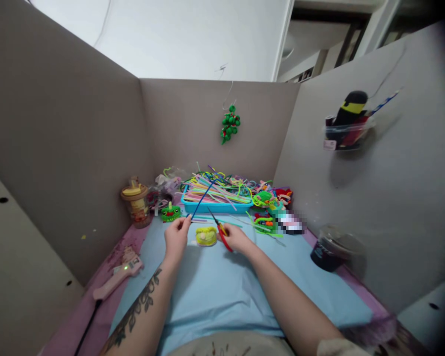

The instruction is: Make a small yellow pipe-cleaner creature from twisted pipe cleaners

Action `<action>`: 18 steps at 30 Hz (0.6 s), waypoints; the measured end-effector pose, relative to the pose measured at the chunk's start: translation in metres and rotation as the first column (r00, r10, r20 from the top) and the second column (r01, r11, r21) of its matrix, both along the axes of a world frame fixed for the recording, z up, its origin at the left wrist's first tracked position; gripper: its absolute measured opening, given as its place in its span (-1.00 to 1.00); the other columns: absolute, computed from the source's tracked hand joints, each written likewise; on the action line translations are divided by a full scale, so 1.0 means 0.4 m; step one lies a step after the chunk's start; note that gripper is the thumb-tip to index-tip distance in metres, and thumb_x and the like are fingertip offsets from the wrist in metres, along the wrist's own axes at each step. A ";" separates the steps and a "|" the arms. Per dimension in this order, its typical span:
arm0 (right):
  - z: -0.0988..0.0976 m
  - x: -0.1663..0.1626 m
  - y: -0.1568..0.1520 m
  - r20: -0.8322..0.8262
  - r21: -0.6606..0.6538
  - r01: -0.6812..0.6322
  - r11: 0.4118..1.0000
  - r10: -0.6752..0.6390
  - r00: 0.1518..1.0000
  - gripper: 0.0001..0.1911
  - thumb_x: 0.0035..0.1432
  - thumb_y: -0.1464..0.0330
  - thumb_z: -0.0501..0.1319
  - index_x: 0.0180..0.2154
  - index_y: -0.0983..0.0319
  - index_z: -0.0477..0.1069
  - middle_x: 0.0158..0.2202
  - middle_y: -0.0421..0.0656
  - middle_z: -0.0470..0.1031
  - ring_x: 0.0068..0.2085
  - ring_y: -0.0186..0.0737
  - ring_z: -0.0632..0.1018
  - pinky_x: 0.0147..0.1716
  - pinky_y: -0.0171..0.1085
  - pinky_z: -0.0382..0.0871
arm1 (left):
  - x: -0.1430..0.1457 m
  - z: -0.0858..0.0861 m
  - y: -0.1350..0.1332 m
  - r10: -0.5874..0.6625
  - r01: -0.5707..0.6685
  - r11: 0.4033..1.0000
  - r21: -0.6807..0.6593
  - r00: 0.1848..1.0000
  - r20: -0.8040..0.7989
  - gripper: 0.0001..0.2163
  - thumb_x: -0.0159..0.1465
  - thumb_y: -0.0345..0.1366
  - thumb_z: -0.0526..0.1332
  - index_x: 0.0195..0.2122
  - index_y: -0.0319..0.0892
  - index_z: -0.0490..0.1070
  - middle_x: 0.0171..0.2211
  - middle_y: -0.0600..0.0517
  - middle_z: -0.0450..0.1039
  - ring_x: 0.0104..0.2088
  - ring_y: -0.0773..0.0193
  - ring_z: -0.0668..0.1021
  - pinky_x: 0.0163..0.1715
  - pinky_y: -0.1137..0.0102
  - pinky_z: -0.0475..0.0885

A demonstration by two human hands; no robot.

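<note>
My left hand pinches the lower end of a blue pipe cleaner, which slants up and to the right toward the tray. Closed around red-handled scissors, my right hand points their blades up and left toward the pipe cleaner. A small yellow fuzzy piece lies on the light blue sheet between the two hands.
A blue tray heaped with coloured pipe cleaners stands at the back. A pink glue gun lies at left, a lidded cup behind it. A dark cup stands at right. Grey partition walls enclose the desk; a green ornament hangs on the back wall.
</note>
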State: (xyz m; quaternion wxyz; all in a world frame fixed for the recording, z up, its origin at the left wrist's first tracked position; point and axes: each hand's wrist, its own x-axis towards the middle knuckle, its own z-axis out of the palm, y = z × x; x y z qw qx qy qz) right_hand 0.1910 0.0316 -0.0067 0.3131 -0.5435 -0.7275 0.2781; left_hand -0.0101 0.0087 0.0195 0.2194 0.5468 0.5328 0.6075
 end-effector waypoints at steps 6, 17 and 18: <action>0.008 -0.034 -0.038 0.071 0.098 -0.060 0.993 0.053 0.996 -0.74 -0.05 0.21 0.22 -0.37 0.22 0.26 -0.41 -0.21 0.34 -0.46 -0.34 0.30 -0.52 -0.38 0.08 | 0.011 0.005 -0.017 0.045 -0.041 0.996 0.085 0.998 -0.045 -0.66 0.13 -0.01 0.15 -0.52 -0.22 0.40 -0.58 0.08 0.33 -0.51 0.34 0.33 -0.50 0.49 0.19; 0.003 -0.032 -0.028 0.102 0.092 -0.153 0.984 0.144 0.984 -0.72 0.03 0.13 0.15 -0.38 0.23 0.36 -0.43 -0.16 0.43 -0.42 -0.26 0.40 -0.46 -0.36 0.17 | 0.039 -0.005 -0.029 -0.104 0.143 0.981 0.134 0.961 -0.257 -0.76 0.18 -0.14 0.14 -0.48 -0.19 0.46 -0.49 0.02 0.46 -0.44 0.30 0.43 -0.42 0.46 0.26; 0.002 -0.031 -0.028 0.093 0.087 -0.151 0.985 0.143 0.985 -0.71 0.04 0.13 0.14 -0.39 0.23 0.37 -0.45 -0.17 0.43 -0.43 -0.27 0.40 -0.47 -0.37 0.17 | 0.039 -0.005 -0.029 -0.114 0.152 0.980 0.130 0.959 -0.259 -0.75 0.18 -0.14 0.14 -0.48 -0.19 0.46 -0.49 0.02 0.46 -0.44 0.30 0.43 -0.42 0.46 0.26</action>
